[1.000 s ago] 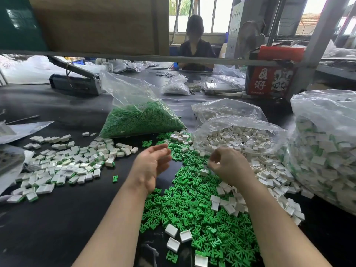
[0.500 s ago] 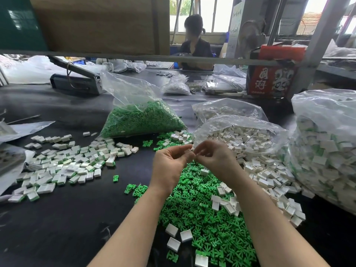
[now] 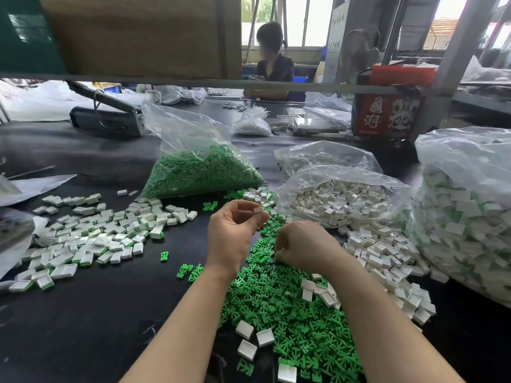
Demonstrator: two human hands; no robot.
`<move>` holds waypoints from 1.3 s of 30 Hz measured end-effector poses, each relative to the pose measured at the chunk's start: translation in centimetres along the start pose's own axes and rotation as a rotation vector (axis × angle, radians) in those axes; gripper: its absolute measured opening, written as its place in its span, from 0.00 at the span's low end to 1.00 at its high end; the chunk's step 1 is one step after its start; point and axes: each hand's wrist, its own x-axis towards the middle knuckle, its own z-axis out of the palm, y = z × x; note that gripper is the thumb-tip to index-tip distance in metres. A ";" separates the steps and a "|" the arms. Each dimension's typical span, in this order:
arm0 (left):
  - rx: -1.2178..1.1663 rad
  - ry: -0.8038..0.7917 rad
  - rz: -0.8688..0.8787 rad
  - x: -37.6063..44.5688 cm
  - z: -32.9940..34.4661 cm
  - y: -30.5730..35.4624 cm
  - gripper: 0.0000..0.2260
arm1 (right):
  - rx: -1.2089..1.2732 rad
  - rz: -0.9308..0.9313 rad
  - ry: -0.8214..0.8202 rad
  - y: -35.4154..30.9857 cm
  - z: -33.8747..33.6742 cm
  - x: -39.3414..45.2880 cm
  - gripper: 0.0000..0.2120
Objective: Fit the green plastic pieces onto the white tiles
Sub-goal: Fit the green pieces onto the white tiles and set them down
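My left hand (image 3: 235, 233) is raised above the table and pinches a small white tile (image 3: 258, 209) between thumb and fingertips. My right hand (image 3: 304, 246) is lowered onto the loose pile of green plastic pieces (image 3: 290, 313), its fingers curled down among them; what it holds is hidden. Loose white tiles (image 3: 387, 261) lie spread to the right of the green pile. A heap of tiles with green pieces fitted (image 3: 91, 239) lies to the left.
A clear bag of green pieces (image 3: 201, 172) stands behind the hands, a bag of white tiles (image 3: 340, 197) to its right, and a large bag of fitted tiles (image 3: 470, 217) at far right. A person sits across the black table (image 3: 83, 327). A metal rail crosses overhead.
The hands met half a second ago at the centre. They have since parted: my left hand stays up with a white tile, my right hand has dropped onto the green pile.
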 end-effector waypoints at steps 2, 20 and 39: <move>-0.050 -0.007 -0.015 -0.1 0.0 0.2 0.09 | 0.031 0.018 0.017 0.1 0.1 0.0 0.07; -0.147 -0.061 -0.070 -0.1 0.3 0.7 0.09 | 1.595 0.118 0.224 -0.8 -2.5 -0.7 0.12; -0.200 -0.107 -0.041 -0.1 -0.1 0.7 0.08 | 0.948 -0.052 0.470 -1.2 -2.0 -0.7 0.05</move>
